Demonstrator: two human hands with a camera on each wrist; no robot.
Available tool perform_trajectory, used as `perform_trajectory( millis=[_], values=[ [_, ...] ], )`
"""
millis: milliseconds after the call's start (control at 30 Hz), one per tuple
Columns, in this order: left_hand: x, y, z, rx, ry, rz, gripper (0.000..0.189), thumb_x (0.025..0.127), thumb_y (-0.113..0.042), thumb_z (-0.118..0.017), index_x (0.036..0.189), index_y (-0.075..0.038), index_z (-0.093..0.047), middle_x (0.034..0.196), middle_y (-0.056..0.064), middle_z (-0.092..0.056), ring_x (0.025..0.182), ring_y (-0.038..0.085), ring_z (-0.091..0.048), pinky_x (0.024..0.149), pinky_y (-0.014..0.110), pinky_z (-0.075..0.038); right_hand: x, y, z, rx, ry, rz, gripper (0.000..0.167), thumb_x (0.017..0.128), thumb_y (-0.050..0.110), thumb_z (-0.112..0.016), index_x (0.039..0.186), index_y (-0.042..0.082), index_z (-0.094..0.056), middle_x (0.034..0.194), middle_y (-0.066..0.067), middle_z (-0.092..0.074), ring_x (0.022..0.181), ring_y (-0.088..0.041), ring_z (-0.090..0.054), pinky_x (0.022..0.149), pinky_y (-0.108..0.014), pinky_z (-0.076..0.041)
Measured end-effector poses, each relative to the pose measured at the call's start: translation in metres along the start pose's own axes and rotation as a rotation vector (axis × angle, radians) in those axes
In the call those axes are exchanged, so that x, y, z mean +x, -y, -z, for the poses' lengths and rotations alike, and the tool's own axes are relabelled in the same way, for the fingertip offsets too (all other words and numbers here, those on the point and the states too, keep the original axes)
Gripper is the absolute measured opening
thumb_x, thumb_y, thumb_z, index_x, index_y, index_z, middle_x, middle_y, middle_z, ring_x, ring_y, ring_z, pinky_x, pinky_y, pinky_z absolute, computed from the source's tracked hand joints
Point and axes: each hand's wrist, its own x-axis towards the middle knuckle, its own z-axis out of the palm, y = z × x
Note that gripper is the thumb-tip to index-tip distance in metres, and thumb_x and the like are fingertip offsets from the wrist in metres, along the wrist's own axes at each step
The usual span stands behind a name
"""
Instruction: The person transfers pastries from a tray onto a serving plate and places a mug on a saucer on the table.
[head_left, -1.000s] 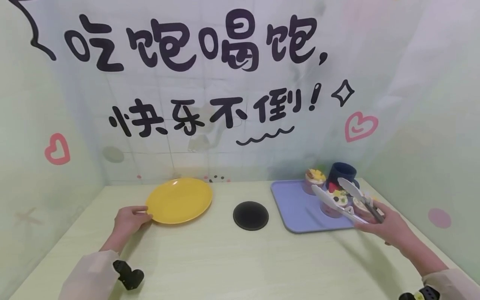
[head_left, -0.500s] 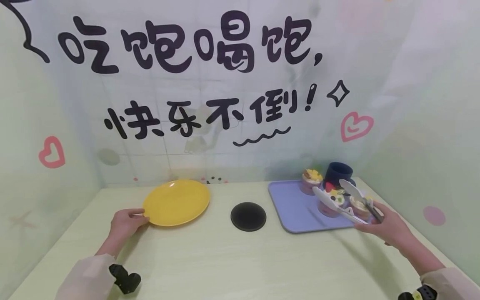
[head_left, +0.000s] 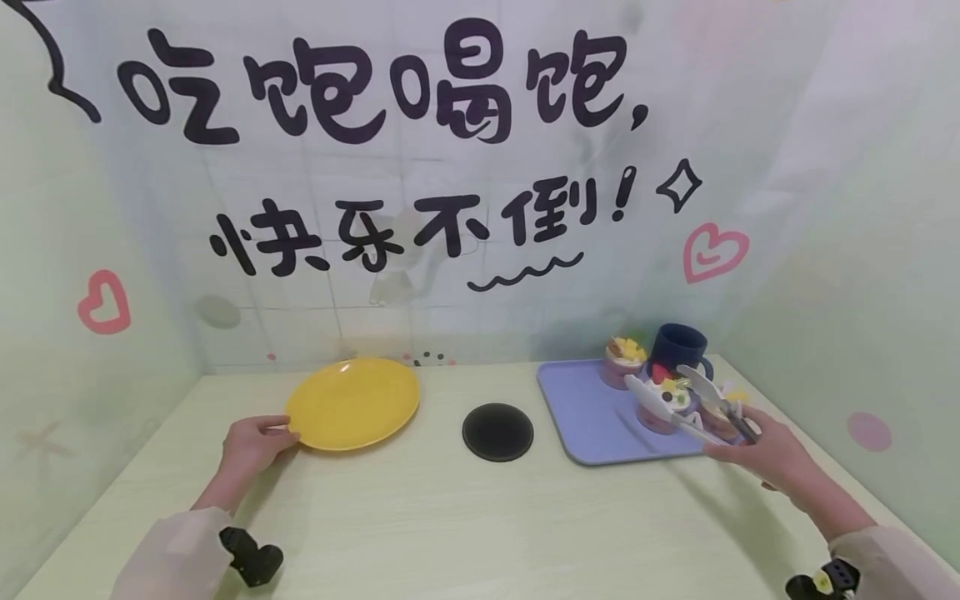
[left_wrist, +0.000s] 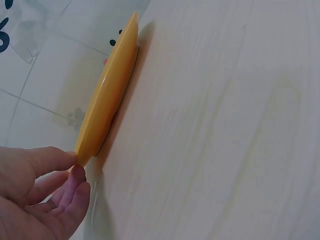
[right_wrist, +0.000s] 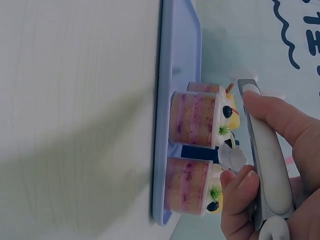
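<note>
The round, glossy yellow plate (head_left: 352, 404) lies face up on the tabletop (head_left: 480, 525), shallow, with a low foot beneath; the left hand (head_left: 255, 446) pinches its left rim between thumb and fingers. The pale tongs (head_left: 654, 402) with grey metal handles slant in the right hand (head_left: 776, 454), their ends spread apart over the layered dessert cups; whether they touch any is unclear. Three cups stand upright on the lilac tray (head_left: 592, 417): one at the back (head_left: 624, 367), one in front (head_left: 660, 417), one to the right, partly hidden by the tongs. Pink-and-tan layers show through clear sides, under white cream, yellow pieces and dark berries.
</note>
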Motion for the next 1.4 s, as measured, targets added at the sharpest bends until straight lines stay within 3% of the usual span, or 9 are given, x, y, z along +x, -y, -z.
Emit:
perform_trajectory(
  millis=[200,567,867,1200,1400],
  values=[
    [0.001,0.001,0.000,-0.001,0.014,0.002,0.049,0.082,-0.010,-0.063,0.120,0.018,-0.047,0.096,0.026,-0.064,0.075,0.018,-0.062,0.060,0.025,-0.049,-0.001,0.000,-0.008,0.032,0.012,0.002,0.085,0.075,0.037,-0.073,0.136,-0.004,-0.030,0.107,-0.032,-0.053,0.064,-0.022,-0.048,0.046,-0.033,-0.043],
    [0.000,0.003,-0.002,-0.016,0.012,-0.008,0.049,0.081,-0.009,-0.064,0.118,0.018,-0.048,0.094,0.025,-0.065,0.073,0.016,-0.062,0.058,0.022,-0.048,0.003,-0.001,-0.012,0.041,0.026,-0.018,0.090,0.076,0.036,-0.072,0.139,-0.005,-0.024,0.117,-0.038,-0.045,0.077,-0.027,-0.051,0.052,-0.036,-0.046],
    [0.001,0.002,-0.001,-0.015,0.004,0.002,0.049,0.081,-0.010,-0.064,0.119,0.017,-0.049,0.095,0.025,-0.064,0.072,0.015,-0.061,0.059,0.023,-0.048,0.004,0.005,-0.015,0.029,0.031,-0.047,0.101,0.075,0.041,-0.072,0.142,-0.006,-0.012,0.110,-0.033,-0.043,0.068,-0.023,-0.048,0.051,-0.036,-0.048],
    [0.002,0.002,-0.001,-0.020,0.011,0.013,0.049,0.082,-0.010,-0.064,0.120,0.017,-0.048,0.090,0.022,-0.066,0.070,0.013,-0.060,0.057,0.023,-0.048,0.005,0.010,-0.012,0.021,0.048,-0.049,0.089,0.077,0.040,-0.071,0.137,-0.004,-0.023,0.090,-0.017,-0.048,0.062,-0.021,-0.046,0.049,-0.035,-0.045],
    [0.002,0.001,0.000,-0.036,0.016,0.012,0.049,0.082,-0.010,-0.064,0.120,0.017,-0.047,0.089,0.021,-0.066,0.069,0.013,-0.060,0.057,0.023,-0.048,0.007,0.009,-0.014,-0.006,0.056,-0.033,0.094,0.076,0.042,-0.071,0.139,-0.006,-0.020,0.084,-0.013,-0.050,0.057,-0.019,-0.044,0.045,-0.033,-0.043]
  ],
)
